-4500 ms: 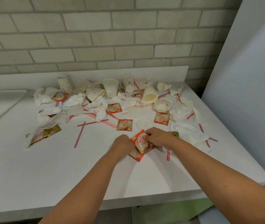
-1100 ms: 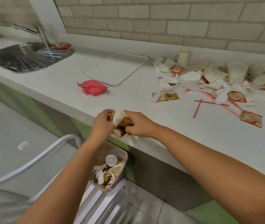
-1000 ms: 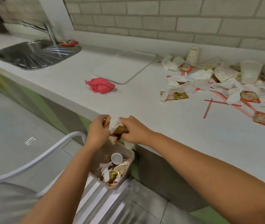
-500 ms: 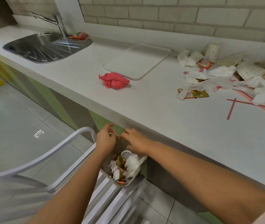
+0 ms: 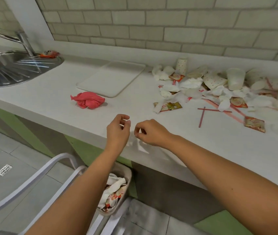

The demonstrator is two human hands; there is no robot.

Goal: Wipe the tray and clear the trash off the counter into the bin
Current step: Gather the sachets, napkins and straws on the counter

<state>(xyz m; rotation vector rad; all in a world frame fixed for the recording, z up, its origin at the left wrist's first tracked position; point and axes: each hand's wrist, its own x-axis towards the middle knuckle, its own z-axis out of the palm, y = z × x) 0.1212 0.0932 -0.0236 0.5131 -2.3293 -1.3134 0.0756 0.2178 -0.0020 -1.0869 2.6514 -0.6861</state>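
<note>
Left hand [image 5: 118,131], right hand [image 5: 149,133]: grip loosely curled, empty, frame centre; step: trash clearing; next: gather litter pile [image 5: 191,83], upper right, for bin [image 5: 130,177]

We hold both bare arms out ahead of us. Our left forearm [image 5: 95,180] rises from the lower left and our right forearm [image 5: 219,172] comes in from the lower right, the 2 converging toward the middle. Our left hand [image 5: 118,131] shows its back to us, wrist fairly straight, fingers loosely curled and holding nothing. Our right hand [image 5: 151,133] sits just beside it, knuckles up, fingers curled inward in the same loose way and also empty. A narrow gap separates the 2 hands, and they do not touch.
</note>
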